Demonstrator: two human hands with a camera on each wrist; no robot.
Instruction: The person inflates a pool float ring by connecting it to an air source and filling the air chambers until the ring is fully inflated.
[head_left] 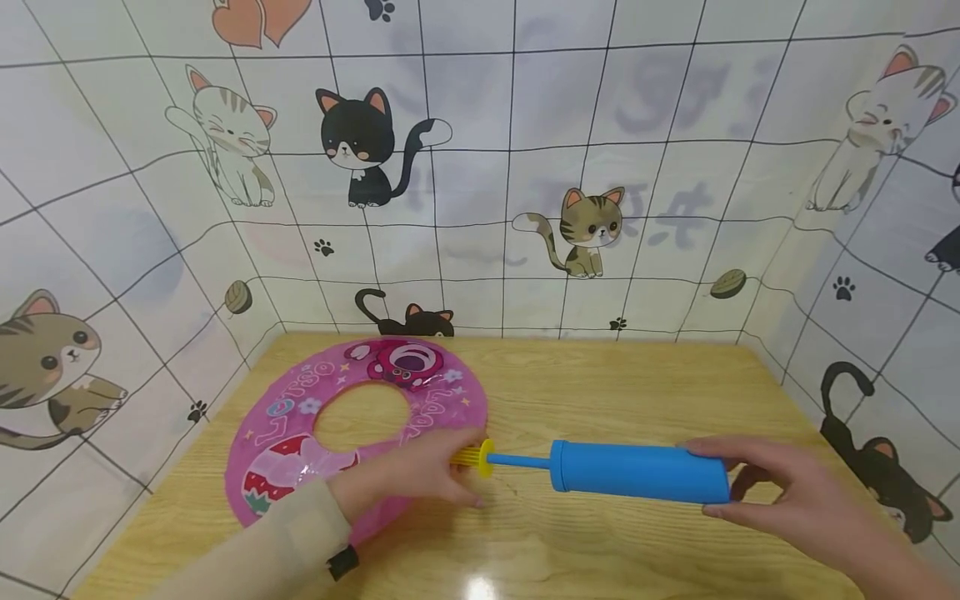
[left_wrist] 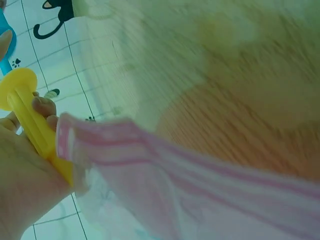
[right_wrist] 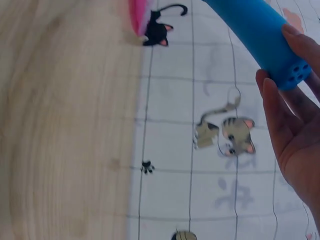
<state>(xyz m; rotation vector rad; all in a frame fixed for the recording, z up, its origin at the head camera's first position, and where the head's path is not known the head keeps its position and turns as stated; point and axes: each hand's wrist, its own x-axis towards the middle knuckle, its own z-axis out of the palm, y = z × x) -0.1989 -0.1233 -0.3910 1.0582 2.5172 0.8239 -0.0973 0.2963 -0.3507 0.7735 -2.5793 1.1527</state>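
A hand air pump with a blue barrel [head_left: 641, 472] is held roughly level above the wooden table, its thin blue rod [head_left: 519, 461] showing on the left. My left hand [head_left: 427, 467] grips the yellow ribbed end piece [left_wrist: 31, 120], just behind its round flange [head_left: 486, 458]. At the barrel's other end, my right hand [head_left: 787, 492] pinches it between thumb and fingers; small holes dot that end face in the right wrist view. A pink swim ring [head_left: 255, 417] with printed bears and strawberries lies flat, partly hidden under my left forearm.
The wooden table [head_left: 600, 375] is enclosed at the back and sides by a white grid-patterned covering [head_left: 480, 192] printed with cats. The swim ring takes up the table's left half. A black piece [head_left: 342, 562] shows below my left sleeve.
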